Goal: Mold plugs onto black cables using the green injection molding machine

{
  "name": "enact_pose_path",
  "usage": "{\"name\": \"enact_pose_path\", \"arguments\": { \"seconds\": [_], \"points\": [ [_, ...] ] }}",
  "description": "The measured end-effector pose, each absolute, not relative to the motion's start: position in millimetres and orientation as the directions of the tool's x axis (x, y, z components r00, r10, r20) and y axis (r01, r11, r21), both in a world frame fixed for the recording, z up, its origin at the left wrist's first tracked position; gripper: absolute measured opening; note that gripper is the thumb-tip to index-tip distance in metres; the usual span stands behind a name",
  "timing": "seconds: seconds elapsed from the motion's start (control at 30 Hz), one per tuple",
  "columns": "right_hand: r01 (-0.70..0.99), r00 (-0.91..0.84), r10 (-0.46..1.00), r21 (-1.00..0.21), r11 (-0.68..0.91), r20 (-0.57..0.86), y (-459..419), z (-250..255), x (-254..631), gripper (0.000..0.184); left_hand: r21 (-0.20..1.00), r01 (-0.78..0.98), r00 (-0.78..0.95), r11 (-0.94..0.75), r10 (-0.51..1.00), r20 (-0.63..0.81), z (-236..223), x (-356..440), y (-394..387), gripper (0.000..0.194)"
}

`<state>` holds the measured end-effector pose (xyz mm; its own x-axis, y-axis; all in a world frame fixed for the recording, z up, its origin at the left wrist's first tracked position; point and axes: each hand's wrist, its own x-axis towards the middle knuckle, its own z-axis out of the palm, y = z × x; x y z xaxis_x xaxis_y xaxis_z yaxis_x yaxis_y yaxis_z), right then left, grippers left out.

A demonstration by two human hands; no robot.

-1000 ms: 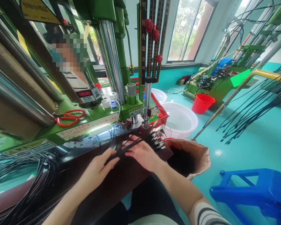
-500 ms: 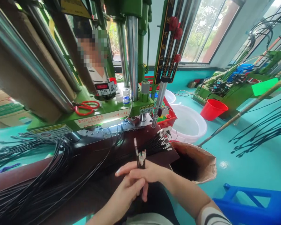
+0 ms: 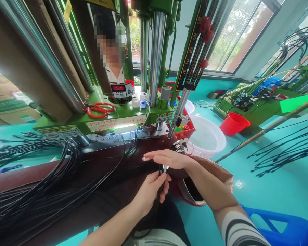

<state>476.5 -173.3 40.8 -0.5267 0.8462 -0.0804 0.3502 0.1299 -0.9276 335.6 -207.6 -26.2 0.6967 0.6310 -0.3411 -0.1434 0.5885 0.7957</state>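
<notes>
My left hand is closed round a small bundle of black cables with metal connector ends pointing up. Flat above those ends lies my right hand, palm down and fingers stretched out to the left; it covers the tips, and I cannot tell how firmly it touches them. Behind my right wrist, a row of silver connectors belonging to other cables rests at the table's right corner. Black cables run across the dark red table toward the machine.
A green press machine stands in front, with red-handled scissors on it. Many black cables lie at left. To the right are a paper-lined container, a white tub, a red bucket and a blue stool. A person is behind the machine.
My right hand has gone from crossing over my left hand around the cables to lying flat above their connector ends. The view has shifted a little.
</notes>
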Motion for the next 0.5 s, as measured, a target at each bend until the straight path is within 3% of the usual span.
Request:
{"name": "enact_pose_path", "arguments": {
  "seconds": [0.1,0.27,0.37,0.5],
  "points": [
    [0.464,-0.594,0.792,-0.864,0.197,-0.139,-171.7,37.6,482.0,0.047,0.789,-0.172,0.687,0.59,0.646,-0.333,-23.6,340.1,-203.2,0.036],
    [0.38,-0.722,0.654,-0.92,0.099,-0.228,-167.3,35.9,489.6,0.052,0.819,-0.196,0.636,0.54,0.705,-0.313,-21.7,346.4,-198.8,0.036],
    [0.373,-0.719,0.643,-0.927,0.035,-0.265,-164.8,35.1,485.9,0.053,0.822,-0.234,0.593,0.519,0.747,-0.302,-23.2,348.9,-196.2,0.036],
    [0.409,-0.671,0.73,-0.885,0.222,-0.127,-146.6,22.9,479.0,0.047,0.779,-0.315,0.578,0.543,0.76,-0.296,-27.9,344.6,-188.8,0.032]
  ]
}}
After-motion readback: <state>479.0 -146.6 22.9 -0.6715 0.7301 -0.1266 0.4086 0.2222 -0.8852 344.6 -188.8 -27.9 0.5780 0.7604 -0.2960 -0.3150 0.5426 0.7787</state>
